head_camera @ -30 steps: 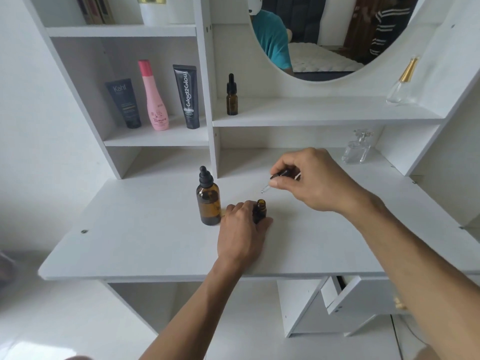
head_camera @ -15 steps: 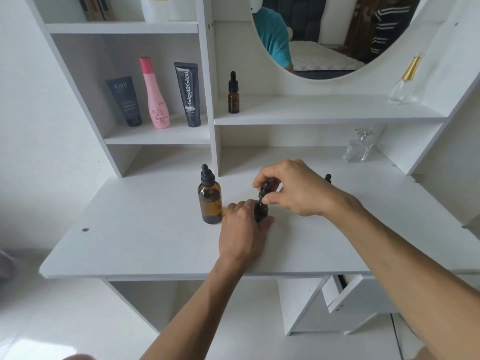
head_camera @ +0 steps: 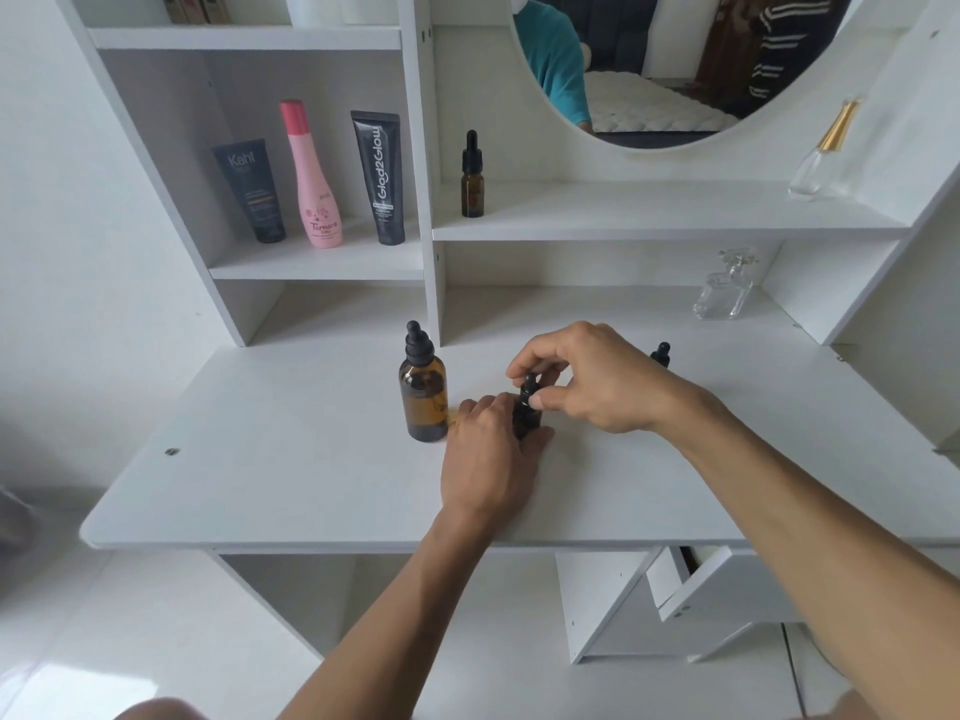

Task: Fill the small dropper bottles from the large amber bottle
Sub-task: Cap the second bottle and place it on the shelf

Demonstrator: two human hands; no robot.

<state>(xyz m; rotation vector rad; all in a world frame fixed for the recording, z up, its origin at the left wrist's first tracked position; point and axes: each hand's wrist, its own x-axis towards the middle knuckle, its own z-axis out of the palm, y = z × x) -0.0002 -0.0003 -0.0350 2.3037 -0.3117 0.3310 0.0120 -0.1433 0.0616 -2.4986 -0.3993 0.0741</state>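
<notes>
My left hand (head_camera: pixel 488 454) rests on the white surface (head_camera: pixel 291 475) with its fingers curled round a small amber dropper bottle (head_camera: pixel 525 420), holding it upright near the middle of the surface. My right hand (head_camera: pixel 587 379) comes in from the right above it, thumb and fingertips pinching the black dropper cap (head_camera: pixel 528 388) that sits on that bottle's neck. Just to the left, close beside my left knuckles, the large amber bottle (head_camera: pixel 423 394) stands upright with its own black dropper top on. Behind my right wrist only the black top of another dropper bottle (head_camera: pixel 661 353) shows; the rest of it is hidden. A third small dropper bottle (head_camera: pixel 472 176) stands capped on the shelf (head_camera: pixel 649 213) under the round mirror (head_camera: pixel 675 70), at that shelf's left end. In the left cubby stand a dark Kahf tube (head_camera: pixel 251 189), a pink Tamara bottle (head_camera: pixel 310 176) and a black Glad2Glow tube (head_camera: pixel 381 176), side by side. A clear perfume bottle with a gold cap (head_camera: pixel 823 150) stands at the right end of the mirror shelf, and a clear glass perfume bottle (head_camera: pixel 726 285) sits at the back right of the surface
</notes>
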